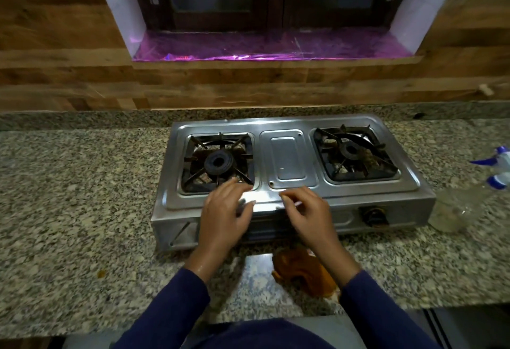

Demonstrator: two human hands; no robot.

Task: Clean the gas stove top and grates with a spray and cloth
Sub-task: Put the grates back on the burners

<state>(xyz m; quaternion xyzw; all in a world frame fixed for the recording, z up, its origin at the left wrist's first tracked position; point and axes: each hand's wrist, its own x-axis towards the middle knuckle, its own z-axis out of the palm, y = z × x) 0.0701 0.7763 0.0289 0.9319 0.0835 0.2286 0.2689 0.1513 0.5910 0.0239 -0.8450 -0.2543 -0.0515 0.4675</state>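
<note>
fingers (pixel 231 186) loose, gripping nothing: left hand (pixel 226 210) and right hand (pixel 306 210) at the stove (pixel 289 155) front edge, orange cloth (pixel 303 274) on the counter (pixel 69 197) below the right wrist, spray bottle (pixel 499 166) far right.

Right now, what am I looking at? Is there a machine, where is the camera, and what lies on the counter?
No machine: a person works with two bare hands. The one camera sits on their head, looking down. The left hand and right hand hover over the stove's front edge; neither seems to hold anything. The steel stove stands on a speckled counter, both grates in place. An orange cloth lies near the counter's front edge, partly hidden by the right forearm. A spray bottle lies at the far right.
</note>
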